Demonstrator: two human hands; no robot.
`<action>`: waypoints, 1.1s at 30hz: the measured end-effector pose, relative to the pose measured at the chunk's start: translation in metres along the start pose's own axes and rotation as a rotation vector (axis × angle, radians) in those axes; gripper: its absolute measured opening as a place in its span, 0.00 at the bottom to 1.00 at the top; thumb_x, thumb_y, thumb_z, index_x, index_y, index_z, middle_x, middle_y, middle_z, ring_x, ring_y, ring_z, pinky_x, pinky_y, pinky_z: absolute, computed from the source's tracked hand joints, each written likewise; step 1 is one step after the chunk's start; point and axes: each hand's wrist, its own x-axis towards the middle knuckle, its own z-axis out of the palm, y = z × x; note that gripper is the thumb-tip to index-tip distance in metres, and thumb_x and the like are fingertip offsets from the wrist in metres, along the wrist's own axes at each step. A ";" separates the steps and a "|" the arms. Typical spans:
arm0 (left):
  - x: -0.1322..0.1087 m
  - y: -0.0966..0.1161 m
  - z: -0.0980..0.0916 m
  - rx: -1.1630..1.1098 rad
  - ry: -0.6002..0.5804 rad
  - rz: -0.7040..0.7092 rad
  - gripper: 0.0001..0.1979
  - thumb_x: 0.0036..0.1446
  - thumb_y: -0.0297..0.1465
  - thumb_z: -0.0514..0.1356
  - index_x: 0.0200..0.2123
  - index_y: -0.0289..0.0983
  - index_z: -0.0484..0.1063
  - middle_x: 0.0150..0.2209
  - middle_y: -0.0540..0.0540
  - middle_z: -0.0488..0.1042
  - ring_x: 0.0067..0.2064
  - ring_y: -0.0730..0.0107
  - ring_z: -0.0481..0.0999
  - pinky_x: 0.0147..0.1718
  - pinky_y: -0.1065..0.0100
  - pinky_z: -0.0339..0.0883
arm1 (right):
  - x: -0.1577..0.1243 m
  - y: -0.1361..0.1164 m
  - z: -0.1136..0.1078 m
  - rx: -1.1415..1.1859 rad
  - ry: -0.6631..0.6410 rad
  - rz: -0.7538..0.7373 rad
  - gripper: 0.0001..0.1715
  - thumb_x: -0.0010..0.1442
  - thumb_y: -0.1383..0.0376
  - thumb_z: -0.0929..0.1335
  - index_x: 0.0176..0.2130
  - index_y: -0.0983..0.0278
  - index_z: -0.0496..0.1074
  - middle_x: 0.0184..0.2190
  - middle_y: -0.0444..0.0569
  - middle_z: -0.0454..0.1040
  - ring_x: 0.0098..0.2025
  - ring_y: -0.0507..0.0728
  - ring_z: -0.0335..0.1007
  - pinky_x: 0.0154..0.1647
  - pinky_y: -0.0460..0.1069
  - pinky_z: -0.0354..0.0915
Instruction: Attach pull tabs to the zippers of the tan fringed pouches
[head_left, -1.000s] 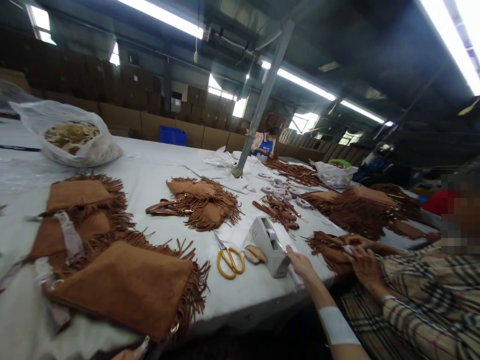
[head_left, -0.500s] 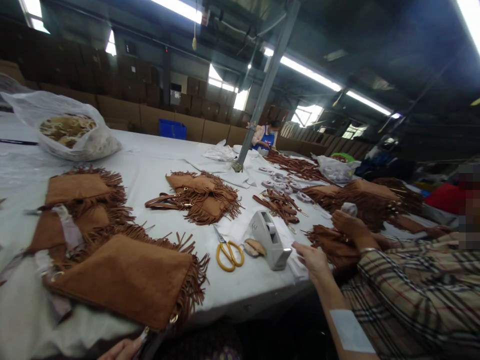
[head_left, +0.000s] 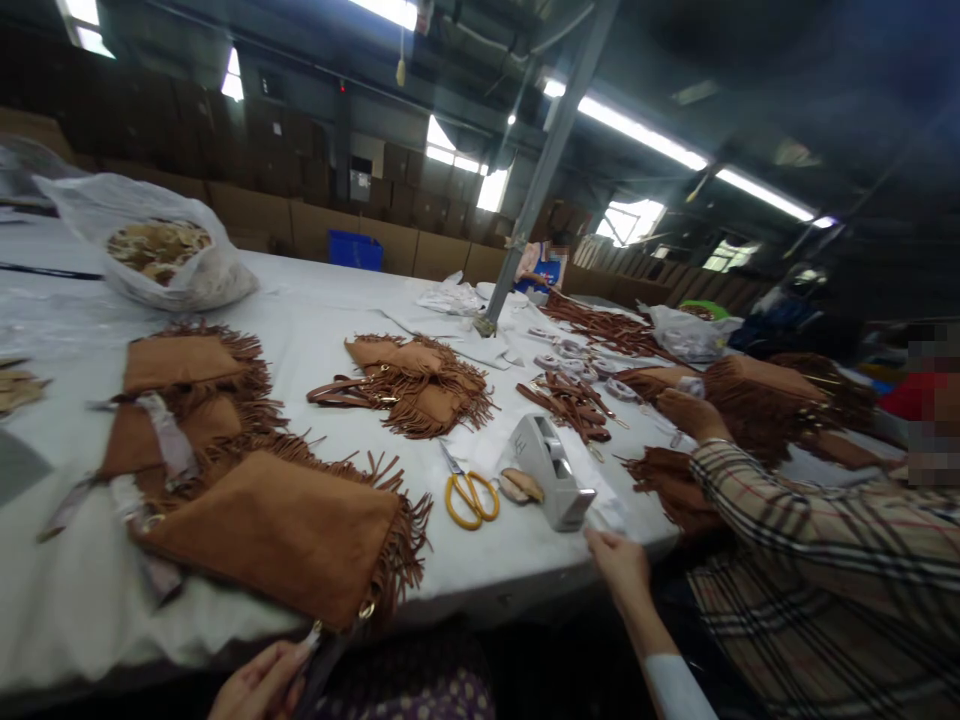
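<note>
My left hand [head_left: 259, 685] is at the bottom edge, below the table. Its fingers are closed on a thin strap that hangs from the corner of the nearest brown suede fringed bag [head_left: 285, 530]. My right hand [head_left: 619, 562] is at the table's front edge, just below a white tape dispenser [head_left: 553, 470]. Its fingers are drawn together, and what they hold is too small to make out. Yellow-handled scissors [head_left: 469, 495] lie left of the dispenser.
More fringed bags [head_left: 187, 395] lie at the left and in a pile [head_left: 416, 385] mid-table. A person in a plaid shirt [head_left: 810, 560] sits at my right, one hand [head_left: 686, 410] on brown fringe. A plastic sack [head_left: 161, 250] stands far left, and a post [head_left: 540, 180] rises from the table.
My right hand has drawn back from the tape dispenser to the table edge. My left hand has come up into view on the strap. The neighbour's hand has reached farther onto the table.
</note>
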 end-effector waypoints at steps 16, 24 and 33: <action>-0.012 0.024 0.011 0.313 0.140 0.322 0.21 0.52 0.50 0.58 0.25 0.36 0.67 0.17 0.56 0.61 0.18 0.77 0.59 0.18 0.74 0.52 | -0.255 -0.080 0.166 0.242 -1.071 -0.324 0.21 0.53 0.53 0.66 0.22 0.67 0.74 0.18 0.44 0.67 0.23 0.51 0.59 0.25 0.45 0.55; -0.018 0.028 0.005 0.622 0.191 0.453 0.18 0.60 0.43 0.53 0.28 0.36 0.72 0.22 0.51 0.70 0.22 0.72 0.66 0.24 0.72 0.55 | -0.259 -0.083 0.185 0.036 -0.963 -0.450 0.22 0.53 0.57 0.64 0.15 0.66 0.71 0.14 0.43 0.66 0.19 0.51 0.57 0.22 0.45 0.51; -0.022 0.036 0.003 0.614 0.163 0.550 0.15 0.60 0.40 0.53 0.27 0.39 0.72 0.26 0.48 0.74 0.29 0.66 0.72 0.32 0.70 0.58 | -0.266 -0.081 0.193 -0.037 -0.879 -0.406 0.24 0.52 0.55 0.65 0.13 0.66 0.69 0.11 0.44 0.65 0.17 0.50 0.56 0.20 0.45 0.49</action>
